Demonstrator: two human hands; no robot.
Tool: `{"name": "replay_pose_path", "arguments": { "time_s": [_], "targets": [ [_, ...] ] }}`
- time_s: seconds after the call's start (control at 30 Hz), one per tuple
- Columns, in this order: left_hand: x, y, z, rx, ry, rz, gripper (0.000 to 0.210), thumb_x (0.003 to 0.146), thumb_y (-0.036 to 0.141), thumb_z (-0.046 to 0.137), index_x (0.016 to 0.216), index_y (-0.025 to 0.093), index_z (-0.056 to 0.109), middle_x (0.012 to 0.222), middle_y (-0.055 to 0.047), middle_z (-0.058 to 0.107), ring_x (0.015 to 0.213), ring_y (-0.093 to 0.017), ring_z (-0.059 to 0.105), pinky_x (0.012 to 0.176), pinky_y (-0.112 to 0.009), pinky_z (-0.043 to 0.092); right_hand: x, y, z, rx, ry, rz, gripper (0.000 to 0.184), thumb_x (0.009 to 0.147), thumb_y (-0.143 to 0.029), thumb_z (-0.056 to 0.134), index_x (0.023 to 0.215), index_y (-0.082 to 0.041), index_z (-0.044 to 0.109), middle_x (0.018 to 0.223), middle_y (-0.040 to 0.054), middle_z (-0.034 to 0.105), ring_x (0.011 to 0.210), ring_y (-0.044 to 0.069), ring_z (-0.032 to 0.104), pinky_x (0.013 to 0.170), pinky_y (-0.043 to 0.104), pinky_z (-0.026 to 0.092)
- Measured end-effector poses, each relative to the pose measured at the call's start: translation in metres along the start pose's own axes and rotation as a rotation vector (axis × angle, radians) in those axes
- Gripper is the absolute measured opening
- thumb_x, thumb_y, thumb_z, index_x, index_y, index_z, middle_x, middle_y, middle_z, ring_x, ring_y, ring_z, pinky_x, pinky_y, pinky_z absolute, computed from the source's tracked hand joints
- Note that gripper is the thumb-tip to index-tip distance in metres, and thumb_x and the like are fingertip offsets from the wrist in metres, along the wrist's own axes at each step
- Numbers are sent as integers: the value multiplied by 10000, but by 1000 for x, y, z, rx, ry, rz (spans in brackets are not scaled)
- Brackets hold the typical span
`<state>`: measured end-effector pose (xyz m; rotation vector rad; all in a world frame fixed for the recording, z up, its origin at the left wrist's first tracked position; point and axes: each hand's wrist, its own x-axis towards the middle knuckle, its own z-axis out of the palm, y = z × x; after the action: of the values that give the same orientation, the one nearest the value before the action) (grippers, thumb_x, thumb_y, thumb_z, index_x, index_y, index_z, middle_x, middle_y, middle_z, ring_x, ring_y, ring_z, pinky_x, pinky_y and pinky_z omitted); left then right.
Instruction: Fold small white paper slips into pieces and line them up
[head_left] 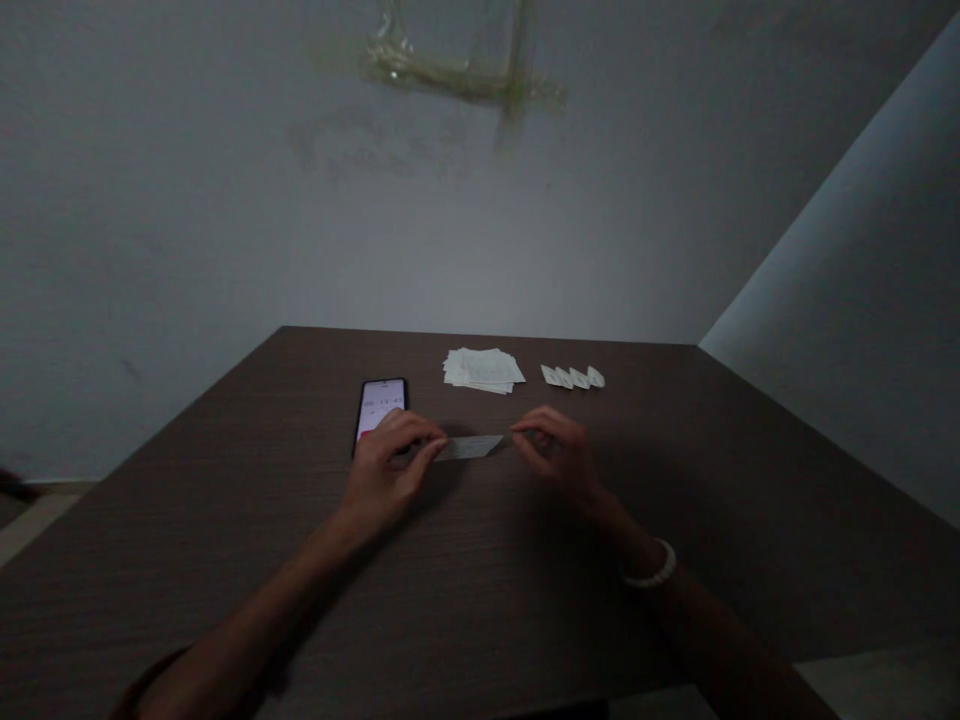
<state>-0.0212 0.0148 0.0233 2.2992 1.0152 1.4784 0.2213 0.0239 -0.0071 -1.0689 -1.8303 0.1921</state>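
A small strip of white paper [471, 447], with faint print on it, is held just above the table. My left hand [390, 460] pinches its left end between thumb and fingers. Close to the slanted right end of the strip is my right hand [559, 455], thumb and fingertips drawn together in a pinch. Whether those fingertips hold the darker tip of the paper or anything else is too dim to make out. A white beaded bracelet [660, 570] circles the right wrist.
Beyond the hands lies a loose stack of white papers [484, 368]. To its right, several folded paper pieces [574, 377] overlap in a row. A phone [382, 400] with a lit timer screen lies behind my left hand. The brown table [465, 600] meets a grey wall [487, 240].
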Motion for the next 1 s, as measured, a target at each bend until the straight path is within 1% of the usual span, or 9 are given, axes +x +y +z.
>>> {"name": "replay_pose_path", "arguments": {
  "time_s": [0.07, 0.1, 0.23, 0.3, 0.43, 0.53, 0.73, 0.83, 1.0],
  "targets": [
    [-1, 0, 2, -25, -31, 15, 124, 878, 200, 588, 772, 166, 642, 773, -42, 653, 751, -173, 587, 706, -315, 475, 0, -7, 0, -25, -83, -122, 169, 814, -261, 644, 966, -197, 683, 915, 61, 669, 819, 179, 593, 688, 296, 463],
    [-2, -1, 2, -30, -49, 22, 121, 882, 203, 586, 783, 168, 647, 778, -42, 655, 755, -173, 587, 711, -318, 476, -1, -9, 1, -51, -118, -178, 150, 830, -258, 638, 961, -204, 688, 917, 60, 671, 834, 179, 593, 732, 311, 463],
    [-4, -9, 2, 22, -147, 70, 105, 895, 215, 573, 859, 179, 664, 830, -49, 656, 800, -180, 577, 744, -325, 474, -5, -10, 3, -191, -187, -300, 144, 883, -185, 568, 904, -217, 706, 885, 50, 688, 776, 165, 562, 711, 303, 434],
    [-4, -15, 1, 104, -263, 147, 123, 902, 195, 550, 883, 170, 669, 866, -66, 651, 830, -188, 559, 751, -326, 464, -6, -6, 3, -256, -231, -334, 152, 883, -177, 567, 900, -217, 712, 895, 51, 690, 776, 171, 542, 683, 296, 421],
    [-5, -23, 3, 237, -562, 230, 209, 910, 146, 481, 839, 162, 677, 896, -84, 653, 824, -193, 549, 719, -310, 450, -6, 2, 3, -304, -414, -379, 129, 870, -196, 593, 855, -221, 718, 934, 55, 684, 820, 187, 533, 684, 303, 413],
    [-8, -26, 6, 228, -664, 223, 239, 899, 126, 464, 798, 160, 677, 855, -82, 652, 828, -200, 568, 727, -310, 457, -7, 2, 3, -262, -511, -354, 104, 854, -211, 618, 824, -216, 718, 951, 50, 684, 825, 181, 548, 681, 296, 419],
    [-11, -28, 8, 198, -698, 131, 156, 876, 158, 529, 831, 161, 678, 910, -72, 657, 867, -207, 594, 783, -335, 470, -9, 3, 5, -209, -515, -261, 117, 839, -283, 650, 788, -205, 722, 974, 50, 681, 854, 181, 567, 729, 304, 438],
    [-11, -29, 9, 235, -675, 101, 149, 887, 190, 534, 857, 157, 676, 915, -80, 660, 880, -218, 600, 808, -362, 475, -9, 6, 8, -189, -506, -242, 94, 824, -269, 670, 780, -198, 713, 968, 57, 680, 859, 178, 573, 753, 305, 445],
    [-13, -31, 9, 289, -614, 103, 227, 865, 273, 591, 1056, 167, 654, 1144, -118, 627, 1022, -262, 573, 891, -435, 461, -9, 7, 10, -180, -510, -242, 48, 814, -225, 668, 829, -190, 697, 978, 57, 679, 866, 177, 574, 784, 314, 439]
  ]
}}
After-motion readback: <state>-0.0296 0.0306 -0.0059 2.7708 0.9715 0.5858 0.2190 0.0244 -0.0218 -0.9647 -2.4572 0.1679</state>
